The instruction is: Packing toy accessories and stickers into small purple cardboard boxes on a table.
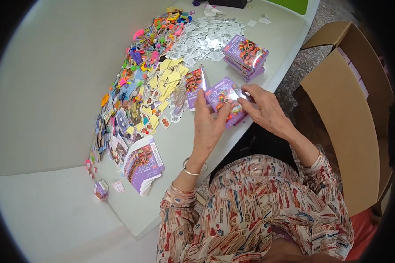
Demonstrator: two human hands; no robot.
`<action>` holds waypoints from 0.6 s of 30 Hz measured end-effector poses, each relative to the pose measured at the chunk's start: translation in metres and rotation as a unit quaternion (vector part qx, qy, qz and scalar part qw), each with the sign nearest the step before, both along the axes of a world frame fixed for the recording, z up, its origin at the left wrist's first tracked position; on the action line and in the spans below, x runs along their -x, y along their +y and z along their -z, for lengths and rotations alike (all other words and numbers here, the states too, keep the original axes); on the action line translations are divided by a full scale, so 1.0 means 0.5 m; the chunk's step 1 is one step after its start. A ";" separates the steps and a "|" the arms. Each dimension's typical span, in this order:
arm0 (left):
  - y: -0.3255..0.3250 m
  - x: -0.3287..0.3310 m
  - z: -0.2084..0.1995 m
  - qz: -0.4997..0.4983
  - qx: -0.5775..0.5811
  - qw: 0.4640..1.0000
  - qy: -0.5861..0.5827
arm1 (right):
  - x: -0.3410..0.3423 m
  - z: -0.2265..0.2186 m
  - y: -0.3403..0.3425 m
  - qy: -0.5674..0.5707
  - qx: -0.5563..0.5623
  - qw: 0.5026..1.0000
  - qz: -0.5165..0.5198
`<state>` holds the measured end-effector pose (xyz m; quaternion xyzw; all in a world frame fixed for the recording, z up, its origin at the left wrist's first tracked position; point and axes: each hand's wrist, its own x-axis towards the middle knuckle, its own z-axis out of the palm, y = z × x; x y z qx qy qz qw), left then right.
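Near the table's front edge, a small purple box point(225, 97) with a colourful cartoon print lies tilted between my two hands. My left hand point(207, 127) holds its left and lower side, thumb across the front. From the right, my right hand point(267, 110) grips the opposite side, fingers bent over its face. More purple edges show beneath it, but I cannot tell how many pieces are there. Just left of it, a purple printed card or flat pack point(195, 84) lies partly behind my left fingertips. Farther off to the right stands a stack of similar purple boxes point(245, 55).
A long heap of colourful small toys point(138, 57) runs along the table's left, beside yellow paper pieces point(167, 76) and a pile of white packets point(210, 35). Fanned purple cards point(142, 166) lie nearer me. An open cardboard carton point(344, 114) stands right of the table.
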<state>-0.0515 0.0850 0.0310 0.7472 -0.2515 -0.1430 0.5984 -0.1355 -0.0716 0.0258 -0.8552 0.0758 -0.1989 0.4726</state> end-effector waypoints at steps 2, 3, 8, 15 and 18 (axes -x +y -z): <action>-0.002 0.007 -0.011 -0.008 -0.069 0.997 -0.014 | 0.004 0.010 -0.004 -0.033 0.068 0.997 0.029; -0.001 0.008 -0.018 -0.017 -0.138 0.990 -0.024 | 0.006 0.007 0.000 -0.063 0.135 0.987 0.057; 0.046 -0.065 -0.005 -0.127 -0.124 0.981 -0.081 | 0.022 -0.030 0.044 -0.175 0.195 0.964 0.049; 0.063 -0.080 0.060 -0.015 -0.302 0.876 -0.377 | 0.031 -0.015 0.082 -0.062 0.308 0.947 -0.068; 0.072 -0.098 0.070 0.000 -0.286 0.863 -0.417 | 0.027 -0.007 0.083 -0.066 0.331 0.939 -0.071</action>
